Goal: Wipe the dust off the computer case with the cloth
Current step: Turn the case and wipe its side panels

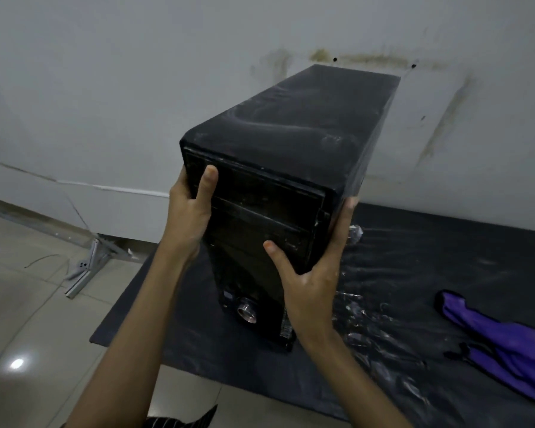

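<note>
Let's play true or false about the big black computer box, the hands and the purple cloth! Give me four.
1. Both hands hold the computer case. True: the left hand and the right hand grip its front edges.
2. The purple cloth is in the right hand. False: it lies on the dark mat, to the right of the case.
3. The top of the case looks dusty. True.
4. The case is white. False: it is black.

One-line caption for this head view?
Both hands grip the dusty computer case; purple cloth lies unused on the mat.
</note>
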